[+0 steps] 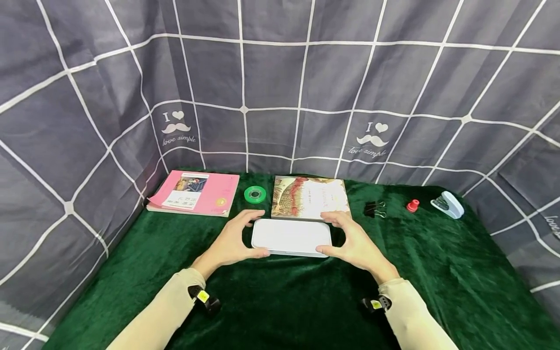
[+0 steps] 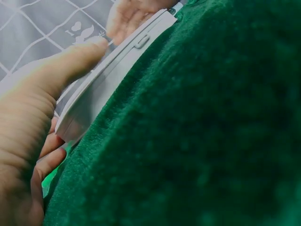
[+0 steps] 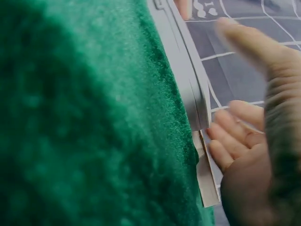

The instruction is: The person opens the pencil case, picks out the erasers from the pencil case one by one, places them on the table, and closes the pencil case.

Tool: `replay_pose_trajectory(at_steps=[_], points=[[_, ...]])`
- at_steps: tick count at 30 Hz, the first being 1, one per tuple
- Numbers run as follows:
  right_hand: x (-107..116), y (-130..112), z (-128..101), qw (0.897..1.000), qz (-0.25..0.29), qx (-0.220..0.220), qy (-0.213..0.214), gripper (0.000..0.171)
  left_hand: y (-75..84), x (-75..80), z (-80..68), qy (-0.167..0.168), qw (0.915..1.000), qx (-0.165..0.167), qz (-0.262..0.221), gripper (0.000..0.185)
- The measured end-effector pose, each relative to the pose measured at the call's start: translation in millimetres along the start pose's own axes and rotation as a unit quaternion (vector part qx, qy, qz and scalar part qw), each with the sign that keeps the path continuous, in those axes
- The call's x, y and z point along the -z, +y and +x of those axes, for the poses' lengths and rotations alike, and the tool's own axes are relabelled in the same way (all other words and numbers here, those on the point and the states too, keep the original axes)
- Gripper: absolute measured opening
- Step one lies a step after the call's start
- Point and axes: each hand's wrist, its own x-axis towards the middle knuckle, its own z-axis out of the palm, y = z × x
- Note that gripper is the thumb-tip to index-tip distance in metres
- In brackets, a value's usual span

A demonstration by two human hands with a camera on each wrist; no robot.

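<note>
A white lidded case (image 1: 291, 236) lies flat on the green cloth, its small front latch (image 2: 141, 41) showing in the left wrist view. My left hand (image 1: 232, 238) is spread around the case's left end, thumb right at the front edge and fingers by the back corner. Around the other end, my right hand (image 1: 356, 243) stands with thumb and fingers apart. In the right wrist view its thumb (image 3: 249, 40) is raised away from the case, while the fingertips are beside the end. Just behind the case lies an illustrated book (image 1: 308, 197).
A pink book (image 1: 197, 192) lies at the back left, with a green tape roll (image 1: 255, 194) beside it. Toward the right are a black binder clip (image 1: 372, 209), a small red piece (image 1: 412, 205) and a light-blue stapler (image 1: 448, 205). Grey gridded fabric (image 1: 271, 131) hangs behind.
</note>
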Motion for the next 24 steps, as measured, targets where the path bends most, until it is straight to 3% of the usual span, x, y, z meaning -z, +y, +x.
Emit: replay_pose_trajectory(at_steps=[9,16,24], points=[[-4,10,-1,0.998,0.005,0.001,-0.056,0.091,-1.3,0.2,0.3,-0.033,0.9992,0.018,0.015,0.096],[0,14,6,0.999,0.006,-0.023,-0.045,0.086,-0.5,-1.1,3.0,-0.036,0.9984,0.032,0.028,0.095],[11,13,17,0.995,0.063,-0.054,-0.062,0.064,0.8,-2.9,2.7,-0.033,0.9983,0.041,0.026,0.100]])
